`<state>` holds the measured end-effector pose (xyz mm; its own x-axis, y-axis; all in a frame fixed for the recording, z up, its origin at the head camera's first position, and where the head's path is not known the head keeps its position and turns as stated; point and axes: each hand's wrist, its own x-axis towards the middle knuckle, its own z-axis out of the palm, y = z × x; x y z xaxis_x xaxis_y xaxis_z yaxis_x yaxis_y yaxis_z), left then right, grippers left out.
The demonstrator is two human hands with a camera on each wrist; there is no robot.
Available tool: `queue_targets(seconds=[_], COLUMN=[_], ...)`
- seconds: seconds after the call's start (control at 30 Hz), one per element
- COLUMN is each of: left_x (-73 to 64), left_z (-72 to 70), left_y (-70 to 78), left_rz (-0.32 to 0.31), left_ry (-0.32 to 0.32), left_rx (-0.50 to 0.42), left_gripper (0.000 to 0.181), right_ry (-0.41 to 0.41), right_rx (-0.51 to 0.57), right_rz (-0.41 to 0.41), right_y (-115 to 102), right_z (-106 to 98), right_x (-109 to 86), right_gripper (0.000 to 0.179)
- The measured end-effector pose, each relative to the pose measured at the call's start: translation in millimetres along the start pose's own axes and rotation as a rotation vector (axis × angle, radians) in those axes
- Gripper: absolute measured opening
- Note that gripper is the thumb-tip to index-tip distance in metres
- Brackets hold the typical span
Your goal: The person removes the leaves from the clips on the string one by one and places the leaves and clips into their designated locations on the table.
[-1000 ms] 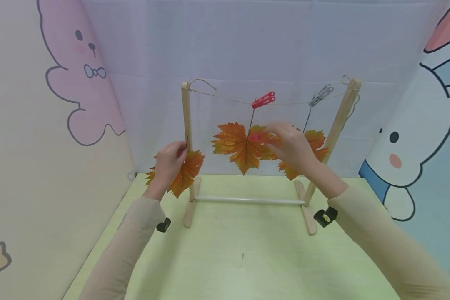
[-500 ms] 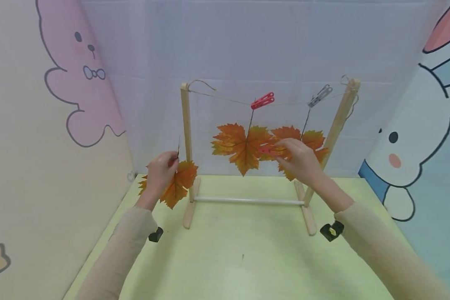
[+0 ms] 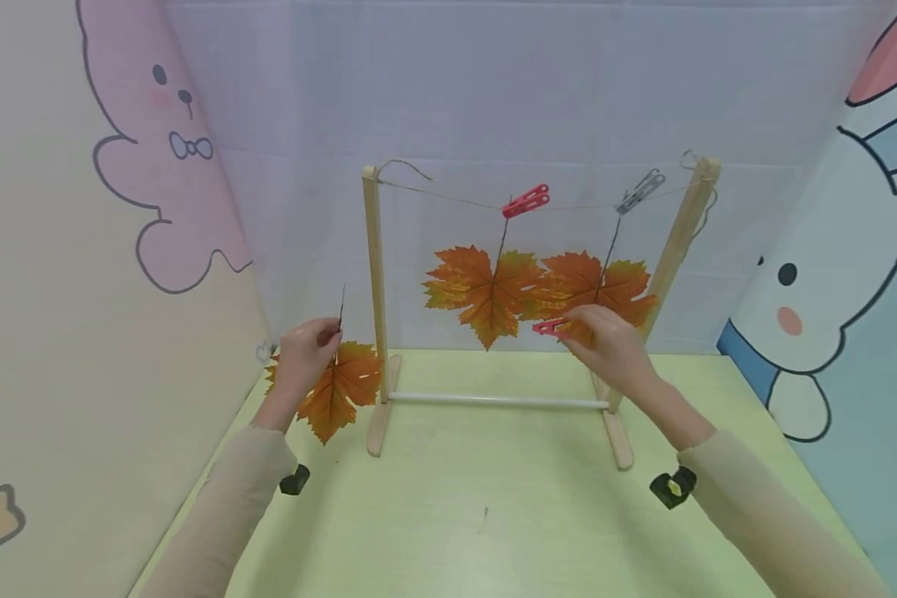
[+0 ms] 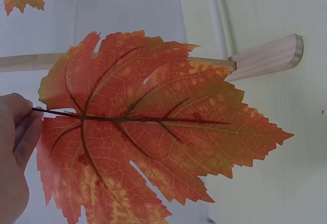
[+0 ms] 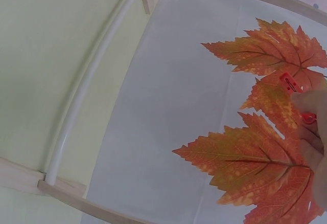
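Note:
My left hand (image 3: pixel 304 359) pinches the dark stem of an orange maple leaf (image 4: pixel 153 116), which hangs below the fingers beside the left post. In my right hand (image 3: pixel 608 345) is a red clothespin (image 3: pixel 547 327), held between thumb and fingers in front of the hanging leaves. A second maple leaf (image 3: pixel 486 291) hangs by its stem from a red clothespin (image 3: pixel 526 201) on the string. To its right another leaf (image 3: pixel 586 278) hangs from a grey clothespin (image 3: pixel 640 192), its lower part hidden behind my right hand.
A thin string (image 3: pixel 448 195) runs between two wooden posts (image 3: pixel 376 274) with feet on the pale green table (image 3: pixel 448 507). A white rod (image 3: pixel 493 401) joins the posts low down. A white cloth (image 3: pixel 448 91) hangs behind, with cartoon-printed walls at both sides.
My left hand has moved down and left with its leaf, away from the left post. The right hand has come down and slightly right, still holding the red clothespin.

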<state>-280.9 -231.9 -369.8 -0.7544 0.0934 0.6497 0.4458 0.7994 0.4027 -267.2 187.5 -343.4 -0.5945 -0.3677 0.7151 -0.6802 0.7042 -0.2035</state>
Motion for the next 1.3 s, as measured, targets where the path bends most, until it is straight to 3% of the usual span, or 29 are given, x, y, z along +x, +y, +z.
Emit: queue_targets(seconds=[0.23, 0.43, 0.63, 0.97, 1.3], left_x=[-7.7, -21.4, -32.5, -42.8, -49.2], left_z=[-1.7, 1.1, 4.5, 7.0, 6.3], left_y=[-6.6, -16.3, -22.1, -25.6, -30.2], left_rz=[-0.079, -0.118, -0.153, -0.156, -0.195], left_ry=[-0.074, -0.090, -0.065, 0.020, -0.003], left_rx=[-0.007, -0.036, -0.063, -0.086, -0.112], left_gripper=[0.018, 0.018, 0.019, 0.019, 0.021], right_ry=[-0.009, 0.021, 0.003, 0.003, -0.008], right_rx=[0.036, 0.085, 0.114, 0.092, 0.076], right_rz=[0.005, 0.013, 0.049, 0.087, 0.108], right_y=[6.6, 7.1, 7.0, 13.5, 19.2], right_z=[3.7, 5.8, 5.5, 8.1, 7.0], right_x=[-9.7, -16.6, -23.4, -38.9, -48.5], right_gripper=[0.032, 0.032, 0.029, 0.029, 0.029])
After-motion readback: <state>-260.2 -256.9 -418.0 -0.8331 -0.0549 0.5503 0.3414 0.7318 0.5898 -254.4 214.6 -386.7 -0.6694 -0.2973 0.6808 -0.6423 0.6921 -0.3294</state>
